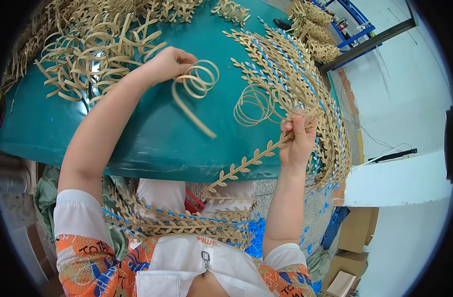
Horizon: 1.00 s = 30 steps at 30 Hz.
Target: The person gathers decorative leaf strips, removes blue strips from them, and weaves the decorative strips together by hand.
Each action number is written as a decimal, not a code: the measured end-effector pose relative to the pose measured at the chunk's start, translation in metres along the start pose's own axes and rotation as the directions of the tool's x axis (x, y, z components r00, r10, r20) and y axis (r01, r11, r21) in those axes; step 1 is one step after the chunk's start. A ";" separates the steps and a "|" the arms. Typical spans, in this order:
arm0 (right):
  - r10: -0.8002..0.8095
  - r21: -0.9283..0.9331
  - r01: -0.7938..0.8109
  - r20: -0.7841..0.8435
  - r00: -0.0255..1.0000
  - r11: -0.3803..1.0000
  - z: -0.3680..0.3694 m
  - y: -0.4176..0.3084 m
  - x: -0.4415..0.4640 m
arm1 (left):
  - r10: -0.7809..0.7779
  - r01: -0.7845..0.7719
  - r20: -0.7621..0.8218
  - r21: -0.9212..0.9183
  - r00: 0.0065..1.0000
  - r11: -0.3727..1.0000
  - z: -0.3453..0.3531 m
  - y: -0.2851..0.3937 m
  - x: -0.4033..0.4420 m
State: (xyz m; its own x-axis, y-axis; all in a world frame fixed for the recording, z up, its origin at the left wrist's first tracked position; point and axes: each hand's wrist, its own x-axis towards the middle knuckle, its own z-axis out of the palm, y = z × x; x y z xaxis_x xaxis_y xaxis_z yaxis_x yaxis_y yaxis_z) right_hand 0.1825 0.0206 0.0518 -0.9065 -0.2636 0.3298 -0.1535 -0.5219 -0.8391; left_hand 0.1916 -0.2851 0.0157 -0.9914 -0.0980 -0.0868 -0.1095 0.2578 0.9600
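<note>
My left hand (168, 65) is closed in a pinch over the table, on a flat tan strip (196, 123) that curls into loops by the fingertips, its straight tail slanting toward me. My right hand (298, 141) grips a tan leaf trim (244, 163) between thumb and fingers. That trim runs down and left toward my lap. Thin tan coils (254, 105) spread out left of the right hand, seemingly from the same grip. Just beyond lies a thick bundle of leaf trims (278, 64) with blue strands among them.
A heap of curled tan strips (100, 47) covers the table's far left. More leaf trims (187, 226) lie across my lap. The green table (147, 148) has a curved front edge. Cardboard boxes (357, 230) and blue scraps (257, 232) are on the floor at right.
</note>
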 end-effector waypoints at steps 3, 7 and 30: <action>0.014 0.110 -0.019 0.045 0.999 0.994 -0.002 -0.002 -0.001 | -0.032 0.029 -0.100 -0.040 0.994 0.999 0.002 0.005 0.003; 0.011 0.191 -0.027 0.080 0.997 0.981 -0.005 0.001 0.000 | 0.477 -0.286 -0.100 0.688 0.873 0.667 0.024 0.047 -0.015; -0.053 0.059 0.049 0.059 0.997 0.997 0.007 -0.009 -0.011 | 0.251 -0.772 0.734 0.559 0.631 0.304 0.100 0.099 -0.058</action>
State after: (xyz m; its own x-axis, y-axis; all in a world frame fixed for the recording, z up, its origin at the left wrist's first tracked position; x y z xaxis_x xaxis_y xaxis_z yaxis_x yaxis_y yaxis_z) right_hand 0.1968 0.0223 0.0587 -0.8722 -0.2836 0.3986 -0.1743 -0.5812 -0.7949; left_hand 0.2308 -0.1580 0.0891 -0.7055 0.7086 -0.0095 0.6915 0.6913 0.2096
